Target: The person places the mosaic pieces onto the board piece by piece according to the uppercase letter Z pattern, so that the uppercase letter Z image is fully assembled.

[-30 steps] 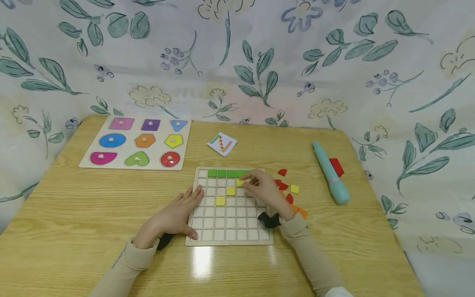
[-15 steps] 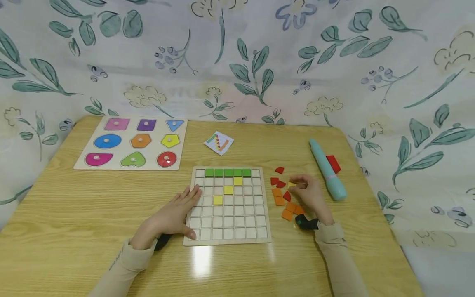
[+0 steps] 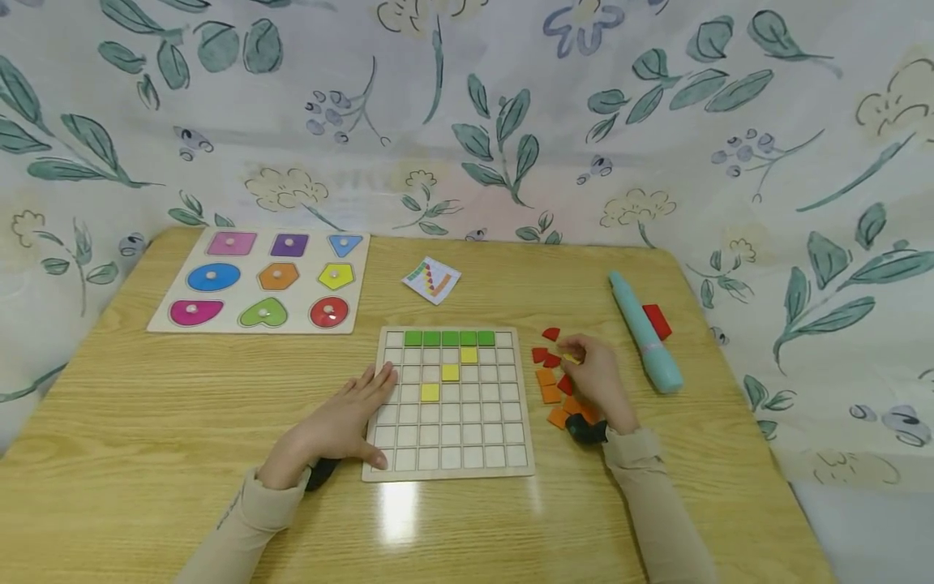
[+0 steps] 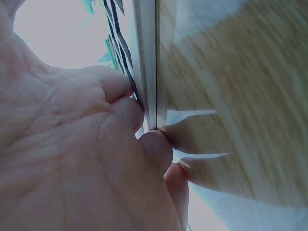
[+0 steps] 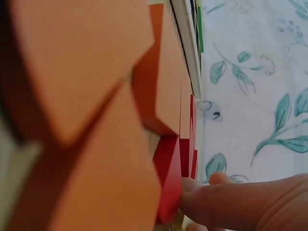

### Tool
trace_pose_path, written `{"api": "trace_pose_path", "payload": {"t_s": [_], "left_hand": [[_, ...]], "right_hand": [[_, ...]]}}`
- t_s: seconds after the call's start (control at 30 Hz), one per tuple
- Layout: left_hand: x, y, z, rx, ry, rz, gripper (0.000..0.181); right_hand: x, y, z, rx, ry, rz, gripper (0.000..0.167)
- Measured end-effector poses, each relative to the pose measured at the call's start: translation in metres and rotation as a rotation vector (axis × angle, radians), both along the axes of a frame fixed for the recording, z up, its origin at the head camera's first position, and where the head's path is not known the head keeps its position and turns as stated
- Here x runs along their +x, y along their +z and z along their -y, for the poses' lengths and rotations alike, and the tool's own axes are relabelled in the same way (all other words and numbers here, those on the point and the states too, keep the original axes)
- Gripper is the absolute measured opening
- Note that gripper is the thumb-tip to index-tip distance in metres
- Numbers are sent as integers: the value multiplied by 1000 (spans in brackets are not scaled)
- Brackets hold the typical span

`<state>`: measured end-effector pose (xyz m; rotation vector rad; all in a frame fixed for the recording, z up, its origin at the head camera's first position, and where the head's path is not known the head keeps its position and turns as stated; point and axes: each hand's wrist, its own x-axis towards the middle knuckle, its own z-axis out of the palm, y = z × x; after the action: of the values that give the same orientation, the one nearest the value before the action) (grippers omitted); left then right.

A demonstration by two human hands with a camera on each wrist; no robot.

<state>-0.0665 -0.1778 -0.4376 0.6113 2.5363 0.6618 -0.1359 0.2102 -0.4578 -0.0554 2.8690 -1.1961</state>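
Floral cloth (image 3: 438, 105) hangs behind a wooden table (image 3: 241, 414), where a grid board (image 3: 448, 475) lies flat at the near middle. The left hand (image 3: 343, 420) rests on the board's left edge, fingers straight and spread. Five green tiles (image 3: 450, 338) fill part of its far row, and three yellow tiles (image 3: 450, 372) step diagonally below them towards the left. Just right of the board, the right hand (image 3: 594, 375) pinches a loose tile (image 3: 572, 358), yellow and mostly hidden by bent fingers, among red pieces (image 3: 550, 333) and orange tiles (image 3: 550, 394). Farther right lies a turquoise stick (image 3: 645, 334) beside a red block (image 3: 657, 322); beyond the board are a card (image 3: 431, 280) and a shape puzzle (image 3: 241, 295).
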Motion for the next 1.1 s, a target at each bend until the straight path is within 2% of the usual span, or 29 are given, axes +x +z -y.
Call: {"api": "trace_pose_path", "payload": {"t_s": [0.13,0.27,0.5,0.67,0.8,0.97,1.03,1.1], "left_hand": [[0,1,-1,3,-2,2,122],[0,2,-1,5,-4,10,122],[1,5,-1,5,9,14,121],[2,4,0,9,8,7,120],[2,3,0,17,7,11,121],[2,2,1,10,11,12,122],[1,3,1,10,10,7,122],[1,3,0,14,6,4,122]], "right_hand": [[-1,-1,-1,4,-38,16,33],[-1,0,-6,50,-77,40,37],[-5,5,-6,93,-35,109,41],[-8,5,-2,67,2,166,38],[-10,8,3,32,35,181,31],[-7,24,34,-120,111,180,27],[-5,31,55,-174,180,189,24],[-1,36,79,-175,273,188,20]]}}
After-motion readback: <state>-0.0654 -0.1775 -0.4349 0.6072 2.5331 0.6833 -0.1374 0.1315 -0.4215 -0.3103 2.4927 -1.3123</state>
